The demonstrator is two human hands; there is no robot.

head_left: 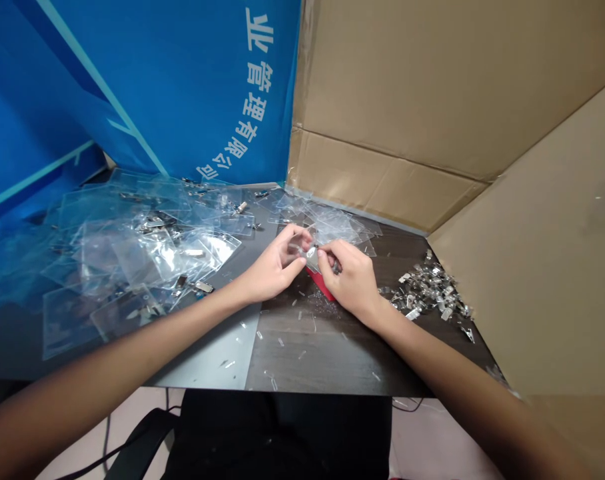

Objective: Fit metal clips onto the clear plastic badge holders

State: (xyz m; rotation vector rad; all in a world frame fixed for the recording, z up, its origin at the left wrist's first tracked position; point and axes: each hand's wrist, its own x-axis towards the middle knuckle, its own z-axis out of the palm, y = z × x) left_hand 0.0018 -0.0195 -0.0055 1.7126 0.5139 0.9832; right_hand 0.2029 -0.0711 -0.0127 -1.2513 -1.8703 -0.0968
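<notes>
While both hands meet above the middle of the desk, the left hand (pixel 275 265) and the right hand (pixel 345 281) close in on a small metal clip (pixel 311 255), which sits between them just above a red strip (pixel 320 283). The left thumb and fingers curl inward and pinch the clip from one side; the right thumb and forefinger grip it from the other, near a dark spot at its end (the fingers hide most of it, so its exact shape is hard to make out). A wisp of transparent plastic shows at the clip's edge.

To the left of the hands lies a loose heap of transparent plastic badge sleeves (pixel 132 257), some with metal clips among them, and more sleeves (pixel 335 223) spread just behind the hands. To the right, a pile of metal clips (pixel 427 290) sits against a cardboard sheet (pixel 532 220). Small transparent plastic scraps (pixel 282 340) are scattered over the dark desk (pixel 332 367) in front of the hands. A blue printed banner (pixel 147 87) stands along the back left of the desk.
</notes>
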